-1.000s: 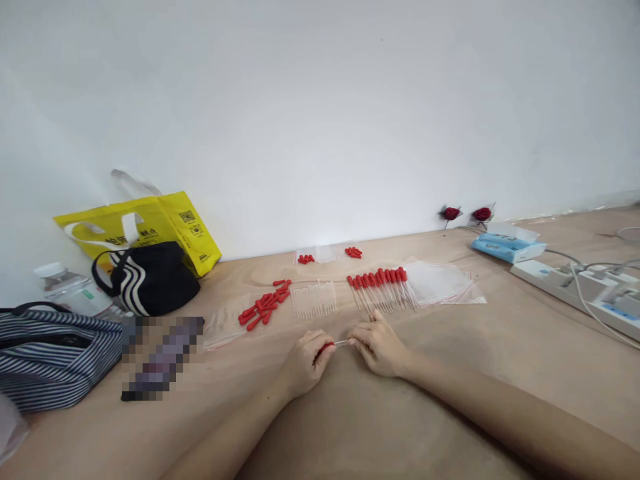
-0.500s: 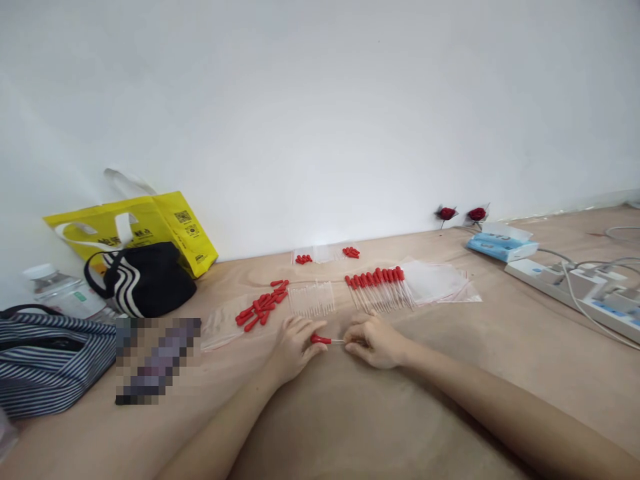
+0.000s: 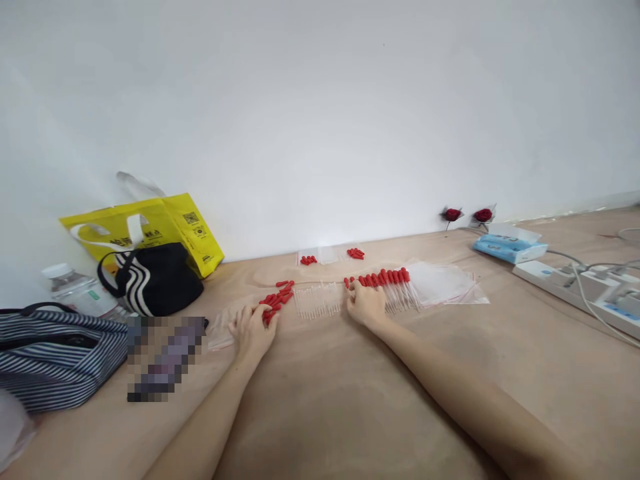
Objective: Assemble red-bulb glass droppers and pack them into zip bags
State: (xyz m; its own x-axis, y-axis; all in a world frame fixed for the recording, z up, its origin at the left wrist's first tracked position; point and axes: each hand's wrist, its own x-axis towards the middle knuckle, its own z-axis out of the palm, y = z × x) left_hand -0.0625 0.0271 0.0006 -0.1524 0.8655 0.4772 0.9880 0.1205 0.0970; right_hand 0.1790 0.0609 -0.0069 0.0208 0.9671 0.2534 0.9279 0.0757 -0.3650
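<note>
My left hand reaches over the near side of a pile of red rubber bulbs. Its fingers are apart, thumb and forefinger on either side of bulbs at the pile's edge. My right hand is closed at the left end of a row of droppers, which have red bulbs and thin clear tubes. A dropper shows its red bulb at the fingertips; its tube is mostly hidden by the hand. Between my hands lies a row of thin clear tubes.
Clear plastic bags lie right of the droppers. More red bulbs rest on a bag by the wall. At left stand a yellow bag, a black pouch and a striped bag. A power strip and blue tissue pack lie right.
My hands have separated. The right carried the dropper forward to the left end of the row; the left let go of its bulb and moved left to the bulb pile.
</note>
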